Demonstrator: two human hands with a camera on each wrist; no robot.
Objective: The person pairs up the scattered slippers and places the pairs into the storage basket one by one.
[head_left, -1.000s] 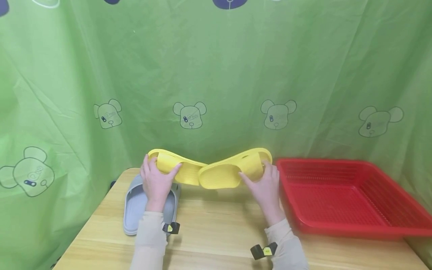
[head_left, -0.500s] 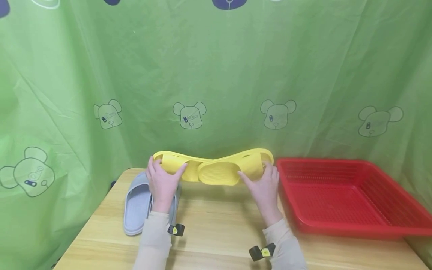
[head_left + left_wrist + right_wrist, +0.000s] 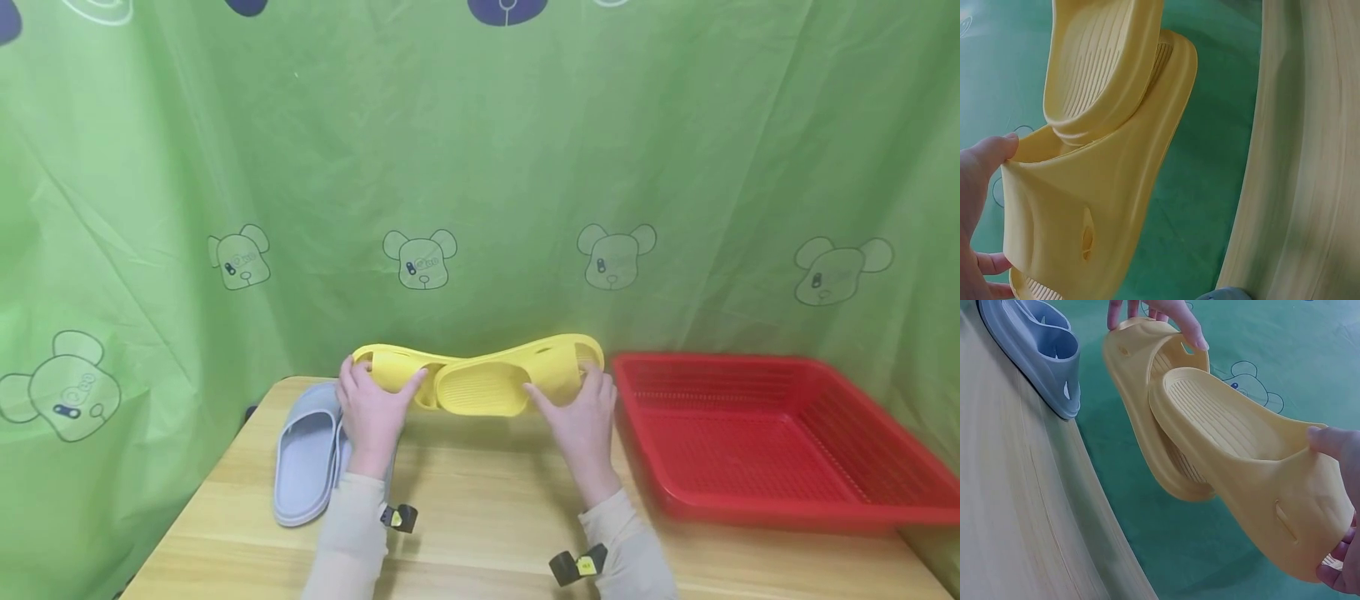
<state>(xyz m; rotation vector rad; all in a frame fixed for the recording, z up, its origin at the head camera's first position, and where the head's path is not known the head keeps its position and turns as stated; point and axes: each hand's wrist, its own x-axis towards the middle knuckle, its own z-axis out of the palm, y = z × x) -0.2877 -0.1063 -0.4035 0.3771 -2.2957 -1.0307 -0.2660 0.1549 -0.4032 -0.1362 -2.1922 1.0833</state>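
Two yellow slippers are held up above the table, toes outward and heels overlapping in the middle. My left hand (image 3: 372, 414) grips the left yellow slipper (image 3: 1066, 206) by its strap, thumb at the strap's inner edge and fingers at the toe end. With my right hand (image 3: 581, 421) I grip the right yellow slipper (image 3: 483, 387) the same way. In the right wrist view, the heel of the right slipper lies over the left slipper's footbed, reaching its strap opening. Behind my left wrist, a pair of grey-blue slippers (image 3: 306, 467) stands on the table, the right one partly hidden.
A red plastic basket (image 3: 750, 510) with mesh walls stands at the right of the wooden table (image 3: 480, 533). A green curtain (image 3: 510, 150) with bear-head prints hangs behind the table. The left table edge runs just beyond the grey-blue slippers.
My left hand has moved right with its slipper, so the yellow slippers overlap more. More of the left grey-blue slipper shows. My right hand has shifted only slightly.
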